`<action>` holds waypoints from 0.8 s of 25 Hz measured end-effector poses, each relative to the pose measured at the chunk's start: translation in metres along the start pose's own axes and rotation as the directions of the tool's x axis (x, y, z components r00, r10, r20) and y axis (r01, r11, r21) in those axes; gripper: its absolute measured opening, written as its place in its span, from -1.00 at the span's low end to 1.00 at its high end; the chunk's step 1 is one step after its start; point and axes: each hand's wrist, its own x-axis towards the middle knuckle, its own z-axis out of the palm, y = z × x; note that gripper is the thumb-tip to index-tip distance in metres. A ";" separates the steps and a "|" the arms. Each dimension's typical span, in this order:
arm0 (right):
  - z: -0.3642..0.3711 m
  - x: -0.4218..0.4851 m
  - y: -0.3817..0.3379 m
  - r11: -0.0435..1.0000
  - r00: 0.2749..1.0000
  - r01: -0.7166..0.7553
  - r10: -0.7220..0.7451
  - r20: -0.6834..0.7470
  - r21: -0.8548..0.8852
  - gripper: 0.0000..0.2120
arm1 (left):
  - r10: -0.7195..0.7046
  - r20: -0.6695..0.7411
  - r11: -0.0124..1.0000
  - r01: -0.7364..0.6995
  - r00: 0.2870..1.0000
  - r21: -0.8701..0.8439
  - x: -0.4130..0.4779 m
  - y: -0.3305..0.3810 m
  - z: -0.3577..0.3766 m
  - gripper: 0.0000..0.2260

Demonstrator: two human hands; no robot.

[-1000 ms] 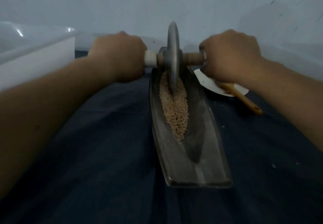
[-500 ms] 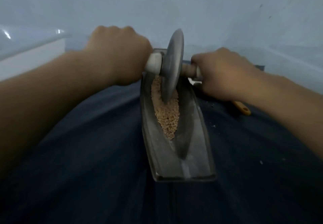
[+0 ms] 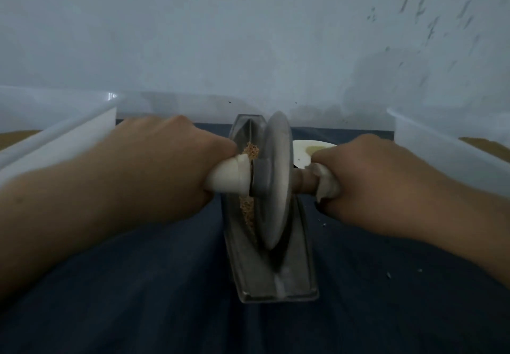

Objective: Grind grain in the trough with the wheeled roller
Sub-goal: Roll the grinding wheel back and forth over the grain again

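Note:
A long grey metal trough (image 3: pixel 298 276) lies lengthwise on a dark blue cloth, running away from me. The wheeled roller (image 3: pixel 276 179), a grey metal disc on a wooden axle with white end grips, stands upright in the trough's middle. My left hand (image 3: pixel 168 171) grips the left white handle. My right hand (image 3: pixel 367 179) grips the right handle. Tan grain (image 3: pixel 248 210) shows in the trough just left of the disc; the disc and handles hide most of it.
A white plate (image 3: pixel 306 152) sits on the cloth behind my right hand. Clear plastic bins (image 3: pixel 55 135) (image 3: pixel 452 146) holding tan material flank the work area left and right. A pale wall rises behind. A few stray bits (image 3: pixel 389 274) lie on the cloth at right.
The roller has rolled from the far end of the trough toward me, both hands coming with it. It now covers most of the grain pile.

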 end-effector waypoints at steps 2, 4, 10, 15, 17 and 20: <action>0.019 0.033 0.003 0.997 0.996 -0.027 0.021 -0.084 -0.070 -0.81 | -0.092 -0.028 0.996 0.092 0.995 -0.018 0.021 -0.004 0.025 -0.88; 0.034 0.072 0.008 0.990 0.987 -0.085 0.069 -0.142 -0.114 -0.78 | -0.188 -0.040 0.982 0.188 0.981 -0.018 0.051 -0.010 0.048 -0.89; 0.032 0.088 0.006 0.991 0.987 -0.125 0.121 -0.108 -0.039 -0.77 | -0.236 -0.044 0.971 0.238 0.971 0.026 0.073 -0.007 0.046 -0.84; -0.002 -0.006 -0.009 0.993 0.975 0.008 -0.035 -0.221 -0.119 -0.79 | -0.046 -0.103 0.994 0.056 0.994 0.096 0.004 -0.001 0.028 -0.75; -0.012 -0.019 -0.009 0.997 0.974 0.053 -0.064 -0.219 -0.055 -0.80 | -0.024 -0.080 0.997 0.030 0.997 0.074 -0.003 -0.004 0.021 -0.69; 0.001 0.004 -0.008 0.999 0.994 -0.003 -0.001 -0.112 -0.038 -0.80 | -0.101 -0.006 0.988 0.101 0.995 0.114 0.012 -0.004 0.035 -0.72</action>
